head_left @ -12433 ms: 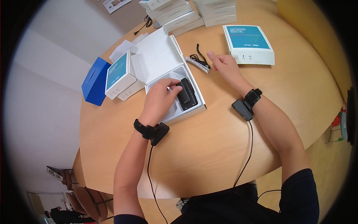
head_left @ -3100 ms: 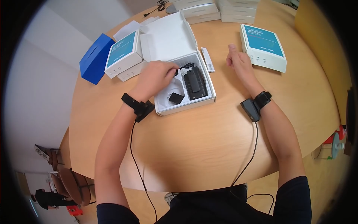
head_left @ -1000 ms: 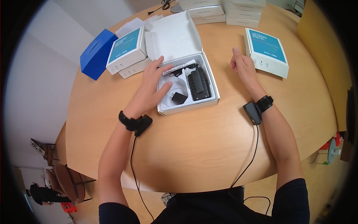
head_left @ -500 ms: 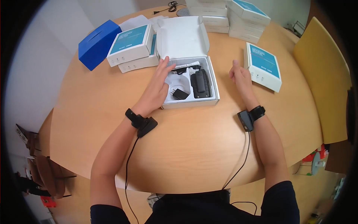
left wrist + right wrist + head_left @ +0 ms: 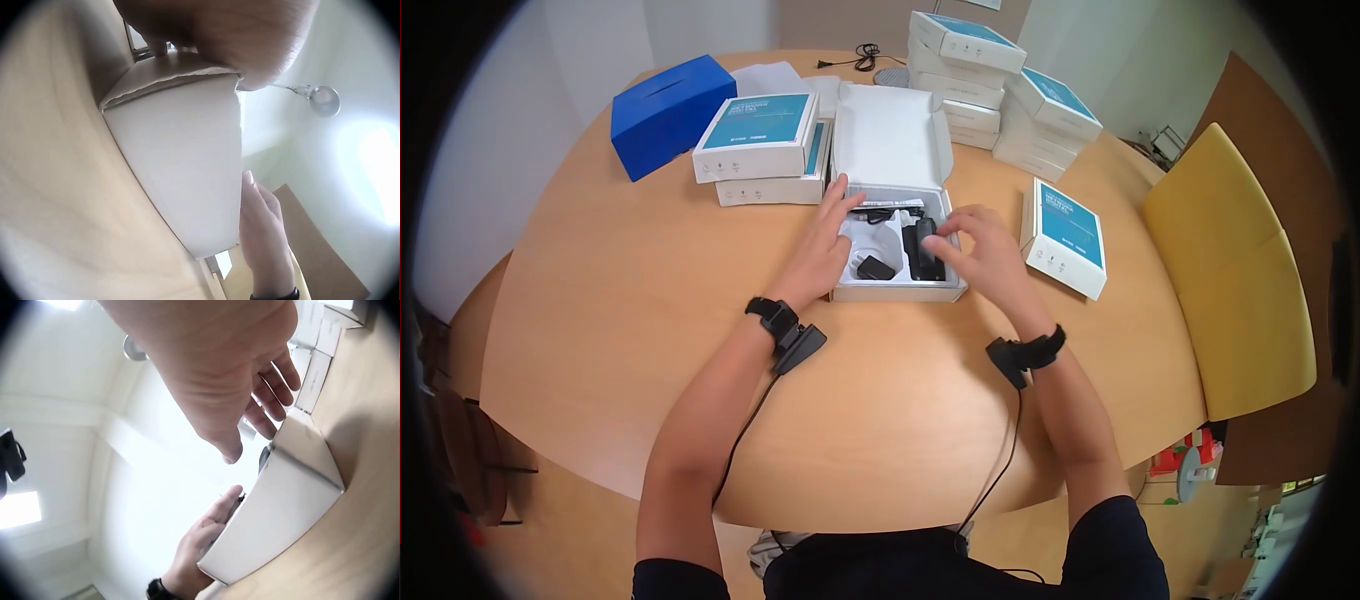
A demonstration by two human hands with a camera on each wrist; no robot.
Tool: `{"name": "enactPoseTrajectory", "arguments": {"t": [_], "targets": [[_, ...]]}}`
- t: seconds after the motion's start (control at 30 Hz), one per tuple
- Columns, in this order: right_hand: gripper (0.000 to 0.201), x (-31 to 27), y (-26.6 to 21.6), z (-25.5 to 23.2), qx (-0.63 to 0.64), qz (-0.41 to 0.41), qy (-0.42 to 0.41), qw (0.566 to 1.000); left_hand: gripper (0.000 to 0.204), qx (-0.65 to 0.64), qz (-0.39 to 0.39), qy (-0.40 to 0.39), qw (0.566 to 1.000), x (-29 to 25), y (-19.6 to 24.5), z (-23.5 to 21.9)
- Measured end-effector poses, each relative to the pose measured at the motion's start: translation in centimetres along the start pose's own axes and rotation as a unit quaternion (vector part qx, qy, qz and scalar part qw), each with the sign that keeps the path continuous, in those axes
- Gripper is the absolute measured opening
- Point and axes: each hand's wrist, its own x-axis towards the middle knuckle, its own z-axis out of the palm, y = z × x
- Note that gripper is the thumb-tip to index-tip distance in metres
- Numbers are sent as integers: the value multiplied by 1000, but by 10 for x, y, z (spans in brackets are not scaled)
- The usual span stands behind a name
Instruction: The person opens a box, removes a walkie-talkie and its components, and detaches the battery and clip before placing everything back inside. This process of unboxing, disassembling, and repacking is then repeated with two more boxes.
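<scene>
An open white box sits on the table with its lid folded back. In its tray are a black handheld radio with a clip, a black charger plug, a dark cable and a printed paper strip. My left hand rests along the box's left side, fingers extended near the rear corner. Over the right rim, my right hand hovers beside the radio, fingers loosely bent. The right wrist view shows a gap between its thumb and fingers. The left wrist view shows the box wall.
Two teal-topped boxes are stacked behind left, beside a blue box. More boxes are piled at the back. Another box lies to the right. A yellow chair back stands past the right table edge.
The cable and paper strip, on the table earlier, now lie inside the box. My left hand has left the box's contents for its side; my right hand has come over its right rim.
</scene>
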Motion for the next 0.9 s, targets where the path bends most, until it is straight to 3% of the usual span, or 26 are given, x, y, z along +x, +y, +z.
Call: {"name": "enactPoseTrajectory", "arguments": {"t": [0.13, 0.23, 0.43, 0.53, 0.6, 0.7, 0.77, 0.83, 0.9], "targets": [[40, 12, -15, 10, -92, -17, -20, 995, 71, -41, -17, 7, 999, -3, 4, -1], [39, 14, -8, 17, -76, 20, -31, 996, 69, -53, -11, 14, 998, -4, 0, 0], [29, 20, -7, 19, -51, 86, 41, 994, 67, -65, -6, 25, 998, -5, 1, -1], [30, 29, -5, 12, 156, 194, 53, 967, 63, -66, -5, 25, 997, -5, -1, 0], [25, 32, -9, 6, 243, 184, 71, 950, 57, -65, -11, 26, 997, -5, 2, -1], [23, 33, -13, 0, 412, 209, 49, 885, 54, -57, -13, 64, 996, 1, 17, -4], [24, 32, -20, -5, 495, 230, 16, 838, 58, -107, -20, 63, 992, 8, 35, -5], [29, 31, -25, -4, 492, 234, -15, 838, 60, -215, -49, 51, 974, 13, 63, -2], [33, 29, -42, -2, 478, 220, -28, 850, 63, -374, -104, 24, 921, 16, 95, 4]]}}
